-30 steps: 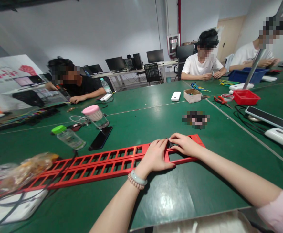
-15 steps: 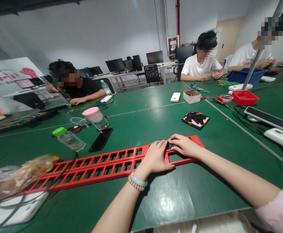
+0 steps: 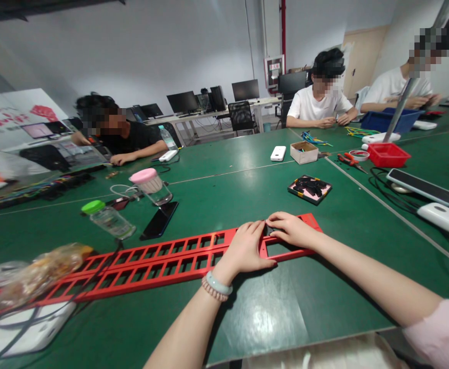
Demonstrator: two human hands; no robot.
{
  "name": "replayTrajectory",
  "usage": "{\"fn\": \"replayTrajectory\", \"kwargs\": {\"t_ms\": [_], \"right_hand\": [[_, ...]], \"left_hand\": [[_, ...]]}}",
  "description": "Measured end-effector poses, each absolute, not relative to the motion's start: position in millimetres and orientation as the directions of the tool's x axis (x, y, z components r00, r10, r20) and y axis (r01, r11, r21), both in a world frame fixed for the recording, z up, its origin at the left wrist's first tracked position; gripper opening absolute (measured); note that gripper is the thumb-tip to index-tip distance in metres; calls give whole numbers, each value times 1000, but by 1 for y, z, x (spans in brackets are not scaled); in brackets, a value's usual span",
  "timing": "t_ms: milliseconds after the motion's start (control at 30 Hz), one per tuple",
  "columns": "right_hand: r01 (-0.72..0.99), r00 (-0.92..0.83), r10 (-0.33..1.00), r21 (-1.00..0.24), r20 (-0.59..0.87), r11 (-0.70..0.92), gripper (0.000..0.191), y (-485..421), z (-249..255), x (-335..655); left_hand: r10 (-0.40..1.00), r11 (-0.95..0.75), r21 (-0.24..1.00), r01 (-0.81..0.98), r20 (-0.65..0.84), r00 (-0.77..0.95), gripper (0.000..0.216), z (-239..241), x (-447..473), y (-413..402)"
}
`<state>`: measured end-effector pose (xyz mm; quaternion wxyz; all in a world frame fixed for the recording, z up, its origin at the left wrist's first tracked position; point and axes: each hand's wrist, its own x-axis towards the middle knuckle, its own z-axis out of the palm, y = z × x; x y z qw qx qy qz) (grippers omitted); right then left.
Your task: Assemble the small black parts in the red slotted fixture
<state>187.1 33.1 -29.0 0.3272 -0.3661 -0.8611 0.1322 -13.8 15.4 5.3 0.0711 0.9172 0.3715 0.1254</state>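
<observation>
A long red slotted frame (image 3: 172,259), ladder-like with two rows of rectangular openings, lies across the green table. My left hand (image 3: 243,246) grips it near its right end, thumb along the near side and fingers on top. Beside those fingertips, the bent fingers of my right hand (image 3: 291,230) press on a small black part (image 3: 269,229) at an opening. Most of that part is hidden by my fingers, so I cannot tell how deep it sits. Behind the frame's right end stands a shallow tray (image 3: 291,191) holding several black pieces.
A phone (image 3: 159,220), a green-capped jar (image 3: 111,220) and a pink-lidged cup (image 3: 151,187) stand behind the frame. A plastic bag (image 3: 43,271) lies over its left part, with a cable across. Pliers (image 3: 350,161) and a red bin (image 3: 389,155) are right. Co-workers sit across.
</observation>
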Motion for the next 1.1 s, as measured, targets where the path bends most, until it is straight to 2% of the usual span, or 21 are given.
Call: {"fn": "replayTrajectory", "kwargs": {"t_ms": [200,900,1100], "right_hand": [[566,-526,712,-433,465,701,29,34,-30,187],[526,-494,751,-537,438,660,25,35,-27,188],[534,-500,749,-526,435,662,26,34,-26,188]], "left_hand": [[695,-718,234,656,181,696,99,7,-13,15],[699,-713,234,661,160,697,100,5,-14,16],[698,-711,251,657,145,701,97,8,-13,14]]}}
